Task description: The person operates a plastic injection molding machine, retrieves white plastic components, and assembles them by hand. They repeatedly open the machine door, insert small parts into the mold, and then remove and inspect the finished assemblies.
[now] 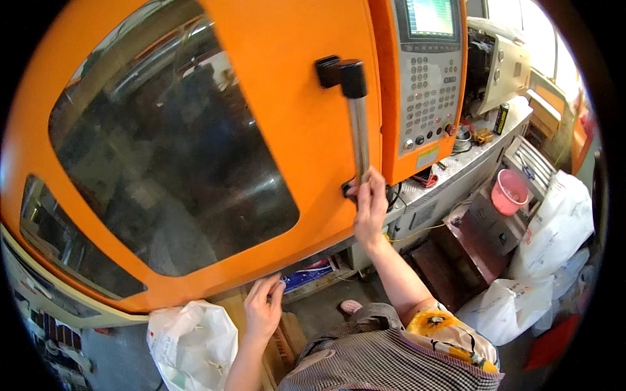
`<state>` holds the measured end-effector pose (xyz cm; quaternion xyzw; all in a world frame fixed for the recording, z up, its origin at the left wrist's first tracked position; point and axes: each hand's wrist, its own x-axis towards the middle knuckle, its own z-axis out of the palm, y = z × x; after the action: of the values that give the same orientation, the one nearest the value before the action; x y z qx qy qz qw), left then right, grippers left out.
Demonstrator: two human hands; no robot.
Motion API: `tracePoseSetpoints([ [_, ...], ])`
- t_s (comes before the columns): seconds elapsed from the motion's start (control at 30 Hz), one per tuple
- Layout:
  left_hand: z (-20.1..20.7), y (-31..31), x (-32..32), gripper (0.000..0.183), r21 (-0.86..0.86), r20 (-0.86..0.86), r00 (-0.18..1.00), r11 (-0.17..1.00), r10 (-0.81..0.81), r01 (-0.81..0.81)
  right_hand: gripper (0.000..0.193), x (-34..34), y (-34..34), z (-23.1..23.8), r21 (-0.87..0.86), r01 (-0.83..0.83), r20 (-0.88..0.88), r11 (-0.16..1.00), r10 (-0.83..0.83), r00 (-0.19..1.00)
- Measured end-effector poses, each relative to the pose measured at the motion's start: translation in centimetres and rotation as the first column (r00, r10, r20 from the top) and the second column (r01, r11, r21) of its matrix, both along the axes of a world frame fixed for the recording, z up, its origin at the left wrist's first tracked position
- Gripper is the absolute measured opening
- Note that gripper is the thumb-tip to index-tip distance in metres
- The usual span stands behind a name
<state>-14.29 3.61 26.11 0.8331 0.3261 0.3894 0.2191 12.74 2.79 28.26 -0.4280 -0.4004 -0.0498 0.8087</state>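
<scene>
My right hand (pixel 369 212) holds the low end of the handle (pixel 358 130), right on the door (pixel 319 150). My left hand (pixel 262 309) curls below; I can't tell around what. Best grip firmly, fingers clear.

Handle (pixel 358 130) partly behind right grip (pixel 370 207)

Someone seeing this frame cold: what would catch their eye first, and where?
Probably the big orange machine door with its dark window, filling much of the left and centre. Next would come the metal handle on it, gripped near its lower end by the right hand. Up and to the right, a lit screen tops the control panel.
</scene>
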Motion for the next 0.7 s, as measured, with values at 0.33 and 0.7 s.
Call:
tracePoseSetpoints([
  [0.33,7.2,4.8,11.6,0.025,-0.118,0.412,0.875,0.937,-0.257,0.33,0.026,2.9,-3.3,0.0,-0.283,-0.195,0.304,0.939,0.281,0.91],
  [0.7,5.6,7.4,3.8,0.016,-0.369,0.667,0.646,0.918,0.372,-0.147,0.023,-6.0,26.3,-3.6,-0.415,-0.546,0.084,0.728,0.628,0.774],
])
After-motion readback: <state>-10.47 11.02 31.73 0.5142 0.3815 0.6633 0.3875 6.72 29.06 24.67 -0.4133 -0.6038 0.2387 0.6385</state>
